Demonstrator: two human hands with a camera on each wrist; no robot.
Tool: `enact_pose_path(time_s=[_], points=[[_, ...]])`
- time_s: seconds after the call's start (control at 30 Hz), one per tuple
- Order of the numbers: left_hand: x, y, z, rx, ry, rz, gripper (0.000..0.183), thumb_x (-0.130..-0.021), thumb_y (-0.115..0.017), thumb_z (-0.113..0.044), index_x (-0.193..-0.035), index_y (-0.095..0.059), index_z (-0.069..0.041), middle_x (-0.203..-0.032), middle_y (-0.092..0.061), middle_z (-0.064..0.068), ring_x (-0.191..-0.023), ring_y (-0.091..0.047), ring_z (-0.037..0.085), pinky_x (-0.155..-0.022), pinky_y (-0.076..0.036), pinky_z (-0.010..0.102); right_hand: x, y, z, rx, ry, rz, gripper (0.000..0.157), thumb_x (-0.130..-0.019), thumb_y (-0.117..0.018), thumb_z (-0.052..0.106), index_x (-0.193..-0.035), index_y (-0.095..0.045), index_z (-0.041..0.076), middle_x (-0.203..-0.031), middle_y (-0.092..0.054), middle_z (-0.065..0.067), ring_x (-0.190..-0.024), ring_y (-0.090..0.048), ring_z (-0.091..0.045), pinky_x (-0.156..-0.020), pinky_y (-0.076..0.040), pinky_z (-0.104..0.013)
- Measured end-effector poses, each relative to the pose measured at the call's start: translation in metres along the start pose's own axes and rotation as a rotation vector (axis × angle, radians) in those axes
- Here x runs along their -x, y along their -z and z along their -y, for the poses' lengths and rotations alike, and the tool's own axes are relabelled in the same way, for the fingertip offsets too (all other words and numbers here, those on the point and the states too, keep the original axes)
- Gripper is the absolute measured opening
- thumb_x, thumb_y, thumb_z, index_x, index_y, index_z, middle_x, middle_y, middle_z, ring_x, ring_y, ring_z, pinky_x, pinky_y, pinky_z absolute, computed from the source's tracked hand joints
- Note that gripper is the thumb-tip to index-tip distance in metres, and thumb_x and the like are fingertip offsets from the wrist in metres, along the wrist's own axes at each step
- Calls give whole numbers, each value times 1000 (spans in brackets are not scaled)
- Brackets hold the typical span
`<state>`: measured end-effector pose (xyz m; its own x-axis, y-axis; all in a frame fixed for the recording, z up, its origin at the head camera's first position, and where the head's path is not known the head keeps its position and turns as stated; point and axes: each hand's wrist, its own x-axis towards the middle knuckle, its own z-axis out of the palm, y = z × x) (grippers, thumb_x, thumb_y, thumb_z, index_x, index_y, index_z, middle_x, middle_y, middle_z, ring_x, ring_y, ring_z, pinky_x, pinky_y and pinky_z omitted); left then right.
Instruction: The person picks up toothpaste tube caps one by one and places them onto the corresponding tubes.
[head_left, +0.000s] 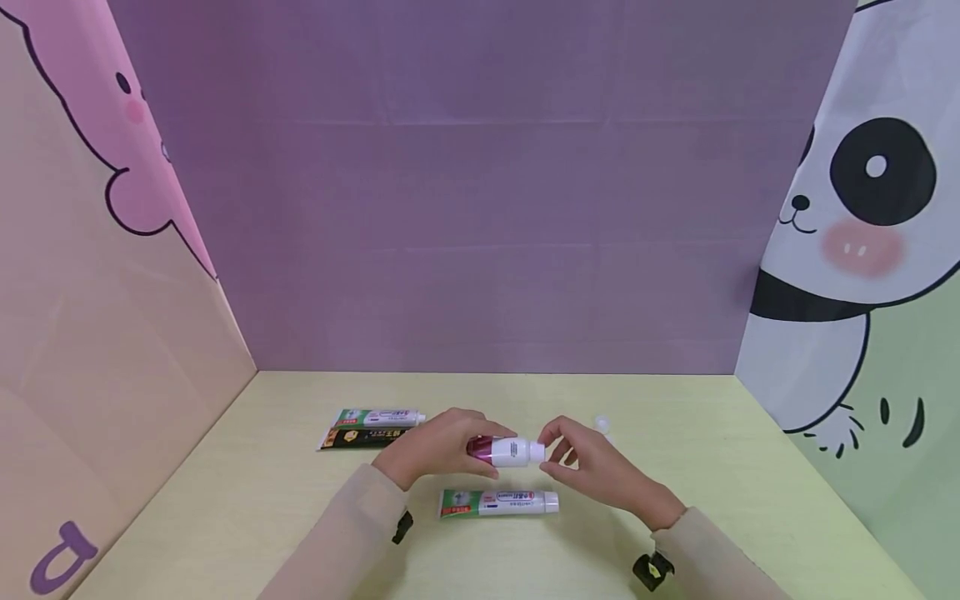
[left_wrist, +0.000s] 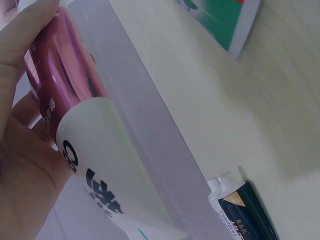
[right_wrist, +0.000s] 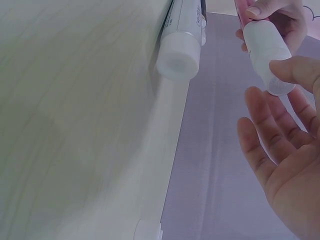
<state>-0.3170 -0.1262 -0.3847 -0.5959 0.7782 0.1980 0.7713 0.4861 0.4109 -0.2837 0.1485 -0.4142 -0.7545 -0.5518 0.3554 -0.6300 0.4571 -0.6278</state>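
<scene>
In the head view my left hand (head_left: 442,446) grips a toothpaste tube (head_left: 510,452) by its magenta end, with the white capped end pointing right. The left wrist view shows that tube (left_wrist: 110,150) close up, fingers and thumb around its magenta part. My right hand (head_left: 592,467) is at the white cap (head_left: 537,452). In the right wrist view its thumb (right_wrist: 295,70) overlaps the cap end while the other fingers are loosely bent and spread; contact is unclear. A green and white toothpaste tube (head_left: 498,503) lies flat on the table in front of the hands.
Behind the left hand, another green and white tube (head_left: 378,418) lies beside a black tube (head_left: 363,437). A small whitish, translucent piece (head_left: 602,424) sits on the table beyond the right hand. A purple backdrop (head_left: 495,208) stands along the table's far edge.
</scene>
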Motion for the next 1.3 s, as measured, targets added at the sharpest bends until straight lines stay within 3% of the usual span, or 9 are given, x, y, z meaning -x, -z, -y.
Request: enact_pose_path(time_s=[0.47,0.63,0.93,1.13,1.3], points=[[2,0,0,-4,-5,-10,50,-82,-85,-27,-129,-70,-17,-92,-62,-9,-76,-52,7,-67,-50,21,0,0,0,17,-67,9,20,-99,-66,26,-111,-61,11,-94,-63,7,-80,-60,-9,-68,-52,-27],[2,0,-1,-7,-7,-14,50,-82,-85,-26,-129,-69,-16,-91,-61,-8,-76,-51,7,-66,-49,21,-1,-1,-1,3,-99,36,24,-102,-61,32,-110,-62,9,-89,-67,-2,-71,-57,-10,-62,-51,-26],[2,0,-1,-6,19,-13,51,-82,-85,-28,-130,-69,-18,-96,-63,-9,-79,-53,8,-69,-50,20,-2,-2,1,14,-153,58,32,-108,-47,37,-100,-65,12,-84,-69,-2,-78,-62,-12,-69,-51,-30],[1,0,-2,0,25,-8,51,-82,-85,-29,-130,-69,-19,-95,-62,-9,-79,-54,8,-70,-50,20,-2,-1,1,21,-160,59,36,-108,-45,38,-97,-66,11,-81,-68,0,-77,-62,-12,-70,-52,-31],[0,-1,-3,0,11,-9,51,-82,-86,-27,-129,-69,-18,-94,-63,-9,-78,-53,8,-69,-50,20,0,1,-1,5,-167,61,32,-108,-44,37,-101,-64,13,-86,-68,-4,-78,-67,-21,-71,-53,-32]])
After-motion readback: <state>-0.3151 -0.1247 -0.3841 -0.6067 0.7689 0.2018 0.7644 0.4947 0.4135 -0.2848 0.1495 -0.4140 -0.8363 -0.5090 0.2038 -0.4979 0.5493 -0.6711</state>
